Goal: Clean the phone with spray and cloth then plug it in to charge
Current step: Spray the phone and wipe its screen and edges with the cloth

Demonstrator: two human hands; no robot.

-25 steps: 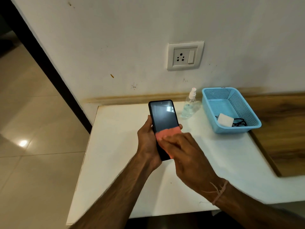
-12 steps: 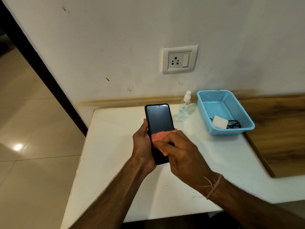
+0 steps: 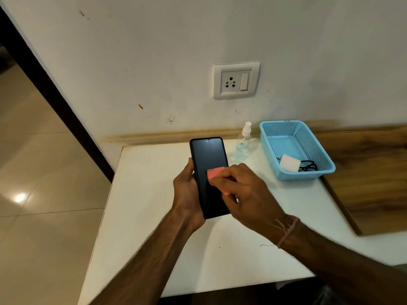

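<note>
Step in hand: the wipe, by the look of it. Spray prob. done, since the clear plastic spray bottle w/ white nozzle (image 3: 243,143) stands on the white desk (image 3: 154,194) by its far edge, w/ neither hand on it.

The black glass-fronted phone (image 3: 209,159) is held up off the desk, screen to the camera, btwn the two hands. The left hand (image 3: 187,194) grips its lower left side, thumb along the left edge; fingers are behind it & hidden. The right hand (image 3: 248,194) comes in from the right, fingers curled over a small pink folded cloth (image 3: 214,173) & pressing it on the screen approx. mid-way. The top half of the screen is bare & dark.

Next, I'd say: finish the lower screen, put the cloth down, then charge. The white square charger block (image 3: 289,162) & black cable (image 3: 308,167) lie in the light-blue perforated plastic basket (image 3: 317,148) at the desk's far right corner, just beside the bottle & well apart from the hands. The white wall socket w/ switch (image 3: 235,81) sits above the far edge, nothing in it. That needs the right hand freed & the pins lined up w/ the holes. The phone's port can't be seen.
</note>
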